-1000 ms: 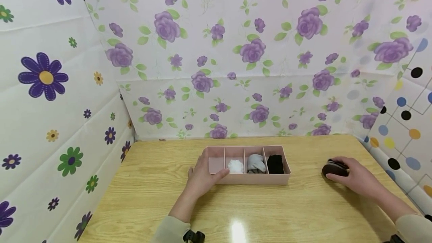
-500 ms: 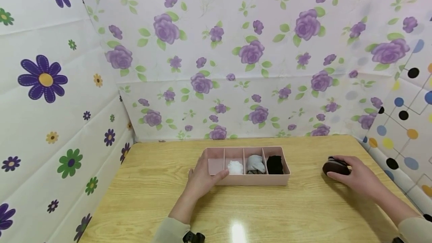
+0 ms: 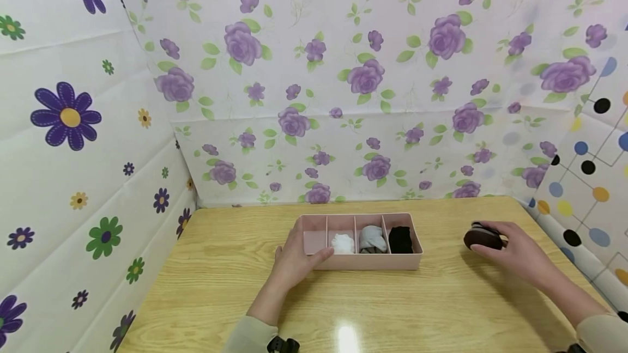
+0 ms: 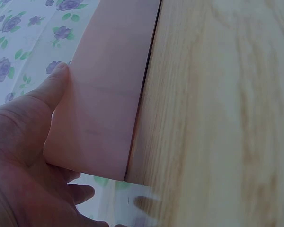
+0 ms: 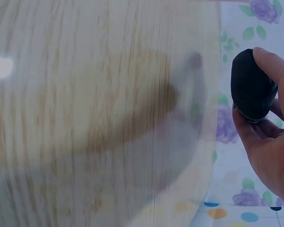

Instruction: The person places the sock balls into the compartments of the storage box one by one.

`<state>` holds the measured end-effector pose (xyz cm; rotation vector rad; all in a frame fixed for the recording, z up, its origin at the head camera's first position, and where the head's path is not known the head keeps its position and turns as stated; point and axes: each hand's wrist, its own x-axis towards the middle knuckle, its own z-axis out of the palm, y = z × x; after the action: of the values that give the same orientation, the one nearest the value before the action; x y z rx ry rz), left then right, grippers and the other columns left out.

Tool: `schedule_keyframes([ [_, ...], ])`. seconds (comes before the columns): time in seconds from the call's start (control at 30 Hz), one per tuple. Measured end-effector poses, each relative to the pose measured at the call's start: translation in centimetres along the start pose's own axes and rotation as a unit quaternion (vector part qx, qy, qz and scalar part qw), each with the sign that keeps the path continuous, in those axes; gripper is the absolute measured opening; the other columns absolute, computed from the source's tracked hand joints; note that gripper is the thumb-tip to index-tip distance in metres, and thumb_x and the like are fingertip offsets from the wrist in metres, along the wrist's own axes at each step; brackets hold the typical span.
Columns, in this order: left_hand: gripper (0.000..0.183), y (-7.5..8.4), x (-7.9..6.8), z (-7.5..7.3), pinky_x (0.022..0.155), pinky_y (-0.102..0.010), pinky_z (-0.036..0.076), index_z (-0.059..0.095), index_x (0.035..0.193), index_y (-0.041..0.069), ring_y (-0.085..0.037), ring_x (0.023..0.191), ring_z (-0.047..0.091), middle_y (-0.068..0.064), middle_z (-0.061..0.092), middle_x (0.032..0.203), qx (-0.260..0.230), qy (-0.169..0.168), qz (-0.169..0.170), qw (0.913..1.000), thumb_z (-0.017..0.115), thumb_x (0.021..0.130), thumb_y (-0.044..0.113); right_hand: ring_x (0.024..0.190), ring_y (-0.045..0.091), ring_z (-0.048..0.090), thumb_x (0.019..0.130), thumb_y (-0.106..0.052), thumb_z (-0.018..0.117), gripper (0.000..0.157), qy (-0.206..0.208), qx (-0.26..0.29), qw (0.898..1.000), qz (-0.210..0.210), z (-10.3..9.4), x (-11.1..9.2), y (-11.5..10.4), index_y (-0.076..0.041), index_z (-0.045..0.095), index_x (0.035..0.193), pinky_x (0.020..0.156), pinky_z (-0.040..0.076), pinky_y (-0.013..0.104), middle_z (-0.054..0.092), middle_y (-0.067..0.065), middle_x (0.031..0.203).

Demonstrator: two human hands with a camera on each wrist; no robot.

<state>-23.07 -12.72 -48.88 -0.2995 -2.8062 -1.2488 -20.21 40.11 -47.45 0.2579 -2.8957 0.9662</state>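
Note:
My left hand (image 3: 294, 260) grips the left end of a pink divided storage box (image 3: 368, 261), thumb at the front rim and fingers around the end. In the left wrist view the thumb lies along the rim of the box wall (image 4: 102, 94). The box's leftmost compartment is bare; the others hold a white cloth bundle (image 3: 342, 243), a grey cloth bundle (image 3: 373, 238) and a black cloth bundle (image 3: 400, 239). Off to the right, my right hand (image 3: 522, 252) holds a dark oval object with a grey band (image 3: 483, 237) between thumb and fingers, above the table. Its exact kind is unclear.
The wooden table (image 3: 235, 244) carries the box near its back edge. A floral sheet (image 3: 338, 91) hangs behind it. A daisy-patterned sheet (image 3: 98, 151) stands at the left and a dotted one (image 3: 579, 189) at the right.
My right hand has shifted slightly left with the dark oval object, which is turned a little. The left hand and the box have stayed in place.

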Motion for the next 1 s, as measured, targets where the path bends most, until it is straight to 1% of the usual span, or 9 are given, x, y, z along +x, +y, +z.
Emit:
schedule_keyframes([
  [0.1,0.116,-0.1,0.0,0.0,0.119,-0.088,0.013,0.018,0.177,0.009,-0.045,0.156,0.043,-0.021,0.036,0.175,-0.001,0.0,0.003,1.0,0.082,0.095,0.062,0.133,0.056,0.051,0.103,-0.042,0.082,0.08,0.009,0.009,1.0,-0.001,0.3,0.1,-0.7,0.005,0.051,0.16,0.1,0.056,0.066,0.047,0.038,0.151],
  [0.23,0.117,-0.1,0.1,0.1,0.119,-0.088,0.013,0.017,0.177,0.01,-0.044,0.157,0.041,-0.02,0.035,0.176,0.0,0.0,0.004,1.0,0.081,0.095,0.064,0.135,0.055,0.051,0.103,-0.041,0.082,0.08,0.019,0.02,1.0,-0.005,0.4,0.2,-1.6,0.003,0.051,0.161,0.106,0.05,0.066,0.045,0.037,0.153],
  [0.4,0.119,0.0,0.2,0.2,0.119,-0.088,0.013,0.016,0.177,0.01,-0.044,0.158,0.04,-0.021,0.034,0.176,0.003,-0.002,0.003,1.0,0.081,0.095,0.065,0.134,0.054,0.051,0.102,-0.041,0.082,0.079,0.023,0.021,0.999,-0.019,0.4,0.7,-3.0,0.001,0.052,0.162,0.106,0.05,0.067,0.046,0.036,0.153],
  [0.53,0.119,0.1,0.1,0.0,0.119,-0.088,0.013,0.016,0.177,0.01,-0.043,0.159,0.038,-0.02,0.033,0.177,0.004,-0.001,-0.002,1.0,0.081,0.095,0.065,0.134,0.053,0.052,0.102,-0.042,0.083,0.08,0.026,0.017,0.999,-0.033,0.7,1.3,-4.1,0.0,0.051,0.163,0.106,0.05,0.069,0.047,0.034,0.154],
  [0.7,0.121,0.0,-0.1,-0.1,0.121,-0.087,0.013,0.014,0.178,0.008,-0.043,0.162,0.034,-0.02,0.03,0.178,0.008,-0.003,-0.009,0.9999,0.08,0.095,0.066,0.135,0.052,0.052,0.102,-0.04,0.083,0.079,0.026,0.032,0.998,-0.04,1.0,2.0,-5.7,0.0,0.051,0.163,0.108,0.049,0.072,0.047,0.032,0.154],
  [1.0,0.121,-0.1,0.0,0.0,0.121,-0.086,0.012,0.013,0.178,0.009,-0.043,0.163,0.031,-0.019,0.029,0.179,0.011,-0.005,-0.005,0.9999,0.08,0.095,0.067,0.134,0.048,0.055,0.102,-0.037,0.084,0.075,0.019,0.056,0.997,-0.057,2.1,3.0,-8.6,-0.002,0.055,0.16,0.111,0.048,0.067,0.049,0.027,0.153],
])
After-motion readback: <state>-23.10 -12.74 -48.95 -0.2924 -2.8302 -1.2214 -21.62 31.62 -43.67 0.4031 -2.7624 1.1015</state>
